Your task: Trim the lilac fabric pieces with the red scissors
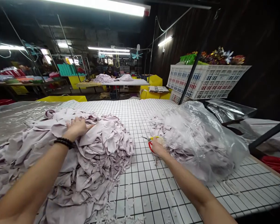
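My left hand (76, 127), with a dark bead bracelet (64, 142) at the wrist, lies on a big heap of pale mauve fabric pieces (105, 133). Its thumb is apart from the fingers, whose tips are partly lost among the folds. Small scissors (150, 143) with red handle loops and a yellow part are in my right hand (158, 147), blades pointing left over the table. Just beyond that hand, a clear plastic bag (200, 124) holds or covers more mauve pieces (182, 152).
The white table (140, 124) has a black grid and scattered fabric scraps (128, 205). A dark pole (189, 77) rises at the right, near a stacked white crate (207, 77). Farther back, a person (110, 71) is behind another table (133, 82) bearing fabric.
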Motion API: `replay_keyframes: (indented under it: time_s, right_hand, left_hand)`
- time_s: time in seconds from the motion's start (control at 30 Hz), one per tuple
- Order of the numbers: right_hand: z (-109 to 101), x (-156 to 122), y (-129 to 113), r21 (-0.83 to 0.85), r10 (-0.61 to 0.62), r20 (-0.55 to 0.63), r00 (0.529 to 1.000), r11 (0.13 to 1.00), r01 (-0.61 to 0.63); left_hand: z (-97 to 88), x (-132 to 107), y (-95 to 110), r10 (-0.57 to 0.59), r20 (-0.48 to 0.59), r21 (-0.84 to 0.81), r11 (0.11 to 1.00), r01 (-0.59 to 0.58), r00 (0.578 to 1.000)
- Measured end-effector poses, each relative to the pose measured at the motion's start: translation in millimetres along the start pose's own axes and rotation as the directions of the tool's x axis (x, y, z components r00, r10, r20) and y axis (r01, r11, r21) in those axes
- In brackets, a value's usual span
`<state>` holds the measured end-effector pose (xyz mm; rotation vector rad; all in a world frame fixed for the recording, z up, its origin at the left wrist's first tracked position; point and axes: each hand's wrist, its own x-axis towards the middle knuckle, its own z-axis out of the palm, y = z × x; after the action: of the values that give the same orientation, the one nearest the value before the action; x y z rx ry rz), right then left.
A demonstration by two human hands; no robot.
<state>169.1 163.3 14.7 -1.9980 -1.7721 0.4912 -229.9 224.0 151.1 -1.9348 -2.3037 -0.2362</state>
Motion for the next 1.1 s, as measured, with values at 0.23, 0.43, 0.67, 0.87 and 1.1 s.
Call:
replay_keyframes:
  time_s: [0.23, 0.43, 0.67, 0.87, 1.1]
  right_hand:
    - [12.6, -0.5, -11.5, 0.177, -0.069, -0.019, 0.997, 0.982, 0.071]
    - [52.3, -89.9, -39.4, 0.392, -0.251, 0.080, 0.965, 0.898, 0.201]
    - [37.3, -82.8, 17.3, 0.583, -0.022, 0.159, 0.987, 0.809, -0.076]
    - [29.6, -66.4, 50.4, 0.525, 0.019, 0.109, 0.994, 0.848, -0.074]
    - [57.4, -68.1, 24.1, 0.460, -0.007, 0.018, 1.000, 0.888, -0.002]
  left_hand:
    - [32.6, -106.5, 58.5, 0.189, -0.279, -0.504, 0.806, -0.311, 0.941]
    - [116.4, -201.8, 103.9, 0.475, 0.540, -0.841, 0.293, 0.454, 0.695]
    - [159.8, -247.4, 104.6, 0.270, 0.437, -0.837, 0.470, 0.279, 0.858]
    - [145.1, -255.7, 121.7, 0.341, 0.061, -0.657, 0.721, -0.219, 0.938]
    - [167.8, -247.2, 138.4, 0.373, 0.047, -0.478, 0.823, -0.307, 0.927]
